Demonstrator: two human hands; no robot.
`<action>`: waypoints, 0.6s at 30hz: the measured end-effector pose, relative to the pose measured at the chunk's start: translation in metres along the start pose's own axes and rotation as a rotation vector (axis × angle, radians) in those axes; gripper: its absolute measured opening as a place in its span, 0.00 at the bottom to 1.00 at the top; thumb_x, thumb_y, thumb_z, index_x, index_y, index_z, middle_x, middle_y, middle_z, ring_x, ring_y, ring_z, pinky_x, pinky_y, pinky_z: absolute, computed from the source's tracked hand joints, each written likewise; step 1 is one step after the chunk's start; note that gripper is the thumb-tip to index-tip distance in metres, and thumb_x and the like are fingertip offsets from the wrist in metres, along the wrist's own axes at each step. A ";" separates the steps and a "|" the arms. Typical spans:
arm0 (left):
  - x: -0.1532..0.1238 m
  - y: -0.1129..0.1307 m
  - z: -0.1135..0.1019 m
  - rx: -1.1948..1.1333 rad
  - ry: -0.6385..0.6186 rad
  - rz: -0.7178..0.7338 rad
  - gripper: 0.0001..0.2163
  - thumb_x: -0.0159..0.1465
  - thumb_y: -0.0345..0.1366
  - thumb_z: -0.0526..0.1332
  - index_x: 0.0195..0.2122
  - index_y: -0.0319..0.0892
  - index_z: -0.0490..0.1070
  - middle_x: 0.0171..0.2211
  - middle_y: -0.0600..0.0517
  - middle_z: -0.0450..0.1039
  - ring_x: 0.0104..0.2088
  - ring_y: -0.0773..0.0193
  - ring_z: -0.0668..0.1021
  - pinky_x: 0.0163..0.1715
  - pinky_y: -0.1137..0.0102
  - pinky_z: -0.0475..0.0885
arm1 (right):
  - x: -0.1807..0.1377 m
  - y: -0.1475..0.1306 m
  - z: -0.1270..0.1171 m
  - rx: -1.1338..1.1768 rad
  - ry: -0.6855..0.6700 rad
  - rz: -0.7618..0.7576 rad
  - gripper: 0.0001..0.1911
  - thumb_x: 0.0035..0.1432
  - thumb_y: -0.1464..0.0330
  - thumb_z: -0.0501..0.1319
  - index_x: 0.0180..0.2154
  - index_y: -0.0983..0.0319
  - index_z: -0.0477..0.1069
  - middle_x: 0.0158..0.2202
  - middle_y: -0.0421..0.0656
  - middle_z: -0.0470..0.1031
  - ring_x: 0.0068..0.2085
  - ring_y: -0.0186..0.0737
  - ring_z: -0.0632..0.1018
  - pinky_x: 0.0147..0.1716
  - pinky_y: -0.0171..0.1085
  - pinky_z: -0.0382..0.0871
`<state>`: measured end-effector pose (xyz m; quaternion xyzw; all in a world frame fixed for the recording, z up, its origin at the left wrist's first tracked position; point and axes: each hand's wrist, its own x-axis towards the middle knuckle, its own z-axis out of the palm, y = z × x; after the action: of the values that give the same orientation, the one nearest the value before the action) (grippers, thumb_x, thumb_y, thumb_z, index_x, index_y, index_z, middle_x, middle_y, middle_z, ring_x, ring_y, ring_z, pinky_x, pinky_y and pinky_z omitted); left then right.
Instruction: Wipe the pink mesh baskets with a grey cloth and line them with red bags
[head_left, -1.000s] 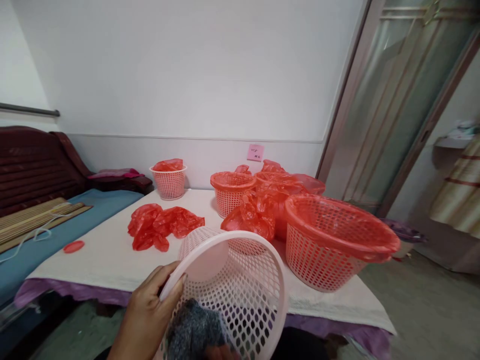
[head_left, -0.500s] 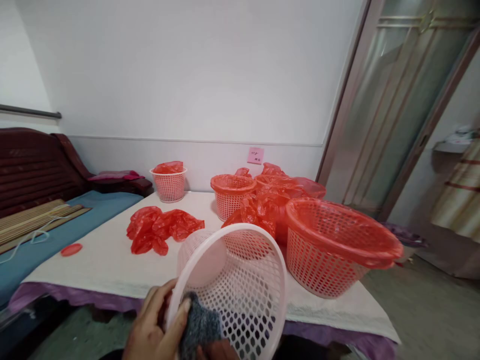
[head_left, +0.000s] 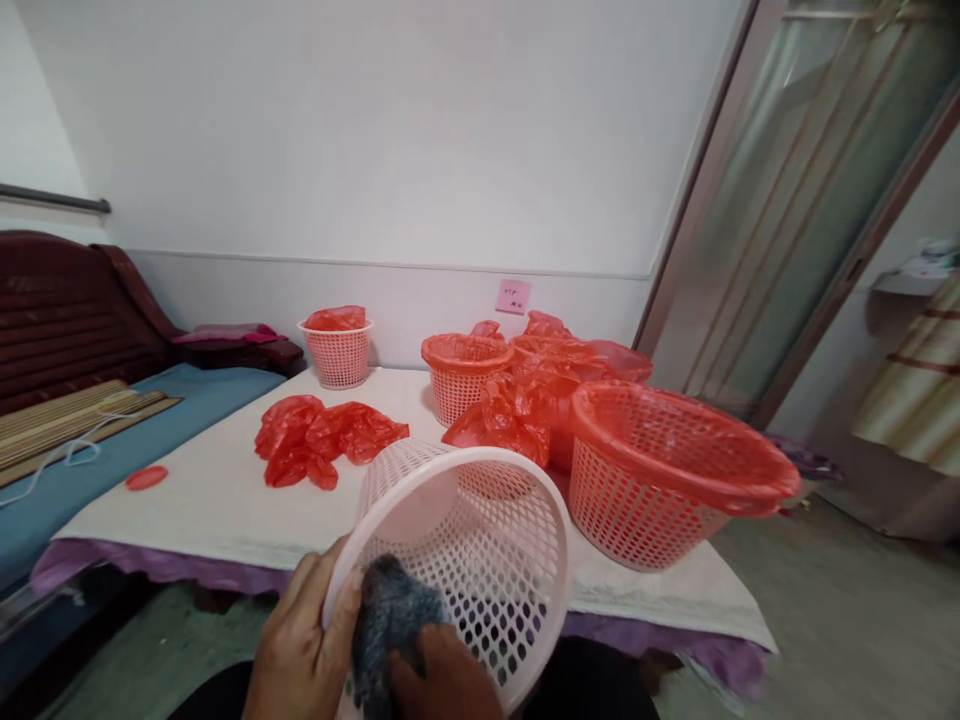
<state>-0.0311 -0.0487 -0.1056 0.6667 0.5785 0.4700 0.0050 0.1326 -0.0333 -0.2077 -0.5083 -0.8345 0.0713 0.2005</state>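
Pale pink lattice basket [head_left: 480, 540], grey speckled cloth [head_left: 390, 615], red bags [head_left: 326, 440].

Open counter [head_left: 217, 500] at near left; blocked rightward by lined basket [head_left: 660, 480], farther back by loose red bags [head_left: 322, 440].

Since the earlier views, the right hand [head_left: 442, 680] rises into sight below the pink basket [head_left: 457, 560], pressing the grey cloth [head_left: 390, 620] inside its near rim; the left hand [head_left: 300, 650] shifts lower along that rim.
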 end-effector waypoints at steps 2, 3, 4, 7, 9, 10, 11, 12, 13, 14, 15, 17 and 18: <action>0.003 -0.001 0.000 -0.021 -0.025 -0.013 0.15 0.67 0.41 0.52 0.52 0.46 0.67 0.41 0.51 0.71 0.43 0.61 0.75 0.45 0.68 0.70 | 0.005 0.018 -0.012 -0.115 -0.065 -0.036 0.07 0.58 0.73 0.58 0.34 0.58 0.75 0.35 0.48 0.76 0.37 0.50 0.77 0.31 0.41 0.69; 0.003 0.000 0.001 -0.037 -0.045 -0.014 0.15 0.67 0.41 0.53 0.53 0.46 0.66 0.40 0.51 0.71 0.43 0.62 0.75 0.44 0.68 0.70 | 0.009 0.027 -0.020 -0.176 -0.102 -0.061 0.08 0.57 0.75 0.58 0.35 0.60 0.76 0.36 0.50 0.76 0.40 0.52 0.76 0.33 0.43 0.69; 0.003 0.000 0.002 -0.052 -0.061 -0.012 0.15 0.67 0.41 0.53 0.54 0.46 0.66 0.39 0.52 0.70 0.42 0.62 0.74 0.44 0.68 0.69 | 0.012 0.035 -0.029 -0.237 -0.132 -0.053 0.10 0.56 0.76 0.58 0.36 0.61 0.76 0.38 0.52 0.76 0.41 0.54 0.76 0.34 0.44 0.70; 0.003 0.004 0.006 -0.083 -0.074 -0.024 0.15 0.67 0.40 0.53 0.55 0.47 0.65 0.38 0.53 0.69 0.41 0.63 0.74 0.43 0.68 0.69 | 0.021 0.049 -0.051 -0.322 -0.159 0.053 0.13 0.55 0.78 0.55 0.38 0.63 0.76 0.39 0.54 0.75 0.42 0.55 0.75 0.35 0.45 0.69; 0.004 0.006 0.008 -0.081 -0.070 -0.032 0.15 0.67 0.40 0.53 0.54 0.47 0.65 0.39 0.53 0.69 0.41 0.63 0.74 0.43 0.68 0.69 | 0.022 0.045 -0.053 -0.287 -0.152 0.090 0.14 0.54 0.78 0.54 0.38 0.63 0.75 0.39 0.53 0.75 0.42 0.55 0.75 0.37 0.45 0.69; 0.004 0.007 0.008 -0.075 -0.070 -0.030 0.15 0.67 0.40 0.53 0.54 0.48 0.65 0.39 0.53 0.69 0.42 0.63 0.74 0.43 0.68 0.68 | 0.021 0.040 -0.051 -0.236 -0.162 0.092 0.13 0.54 0.77 0.55 0.38 0.62 0.75 0.39 0.52 0.75 0.42 0.53 0.75 0.38 0.44 0.69; 0.005 0.008 0.009 -0.064 -0.071 -0.020 0.15 0.68 0.39 0.53 0.54 0.48 0.64 0.39 0.53 0.69 0.42 0.63 0.74 0.43 0.68 0.68 | 0.020 0.033 -0.046 -0.171 -0.179 0.084 0.13 0.53 0.76 0.56 0.39 0.61 0.75 0.40 0.51 0.75 0.41 0.52 0.76 0.39 0.43 0.69; 0.006 0.009 0.010 -0.052 -0.069 -0.002 0.15 0.68 0.39 0.53 0.54 0.48 0.64 0.39 0.53 0.69 0.42 0.63 0.74 0.43 0.69 0.69 | 0.018 0.024 -0.040 -0.102 -0.197 0.070 0.12 0.53 0.75 0.57 0.39 0.60 0.74 0.40 0.50 0.75 0.41 0.50 0.76 0.39 0.42 0.69; 0.006 0.010 0.010 -0.038 -0.067 0.017 0.15 0.67 0.39 0.53 0.55 0.48 0.65 0.39 0.53 0.69 0.42 0.63 0.74 0.43 0.69 0.69 | 0.016 0.016 -0.033 -0.038 -0.206 0.051 0.12 0.52 0.74 0.58 0.40 0.59 0.74 0.41 0.49 0.75 0.41 0.49 0.76 0.39 0.41 0.69; 0.007 0.011 0.011 -0.025 -0.070 0.034 0.15 0.67 0.38 0.53 0.55 0.48 0.65 0.39 0.52 0.69 0.42 0.63 0.74 0.43 0.69 0.69 | 0.016 0.008 -0.026 0.011 -0.203 0.028 0.13 0.52 0.73 0.59 0.41 0.58 0.74 0.41 0.48 0.75 0.41 0.47 0.76 0.39 0.40 0.69; 0.007 0.013 0.011 -0.013 -0.075 0.049 0.15 0.67 0.38 0.53 0.55 0.48 0.65 0.39 0.52 0.69 0.42 0.63 0.74 0.43 0.69 0.69 | 0.017 0.001 -0.020 0.040 -0.185 0.004 0.14 0.53 0.73 0.58 0.42 0.58 0.73 0.42 0.47 0.74 0.41 0.46 0.75 0.40 0.39 0.69; 0.007 0.015 0.011 0.005 -0.084 0.066 0.15 0.67 0.38 0.52 0.55 0.48 0.64 0.39 0.52 0.69 0.42 0.63 0.74 0.43 0.69 0.69 | 0.024 -0.006 -0.012 0.030 -0.158 -0.050 0.15 0.54 0.73 0.58 0.44 0.57 0.72 0.43 0.46 0.74 0.43 0.45 0.75 0.42 0.40 0.69; 0.007 0.017 0.011 0.010 -0.091 0.067 0.15 0.68 0.38 0.52 0.55 0.48 0.64 0.39 0.52 0.69 0.42 0.63 0.74 0.43 0.69 0.70 | 0.031 -0.005 -0.010 0.007 -0.161 -0.065 0.15 0.55 0.73 0.57 0.45 0.57 0.72 0.43 0.47 0.75 0.43 0.46 0.75 0.42 0.41 0.69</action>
<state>-0.0124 -0.0430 -0.0980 0.7063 0.5575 0.4362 0.0124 0.1199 -0.0098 -0.1893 -0.4728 -0.8638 0.1082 0.1367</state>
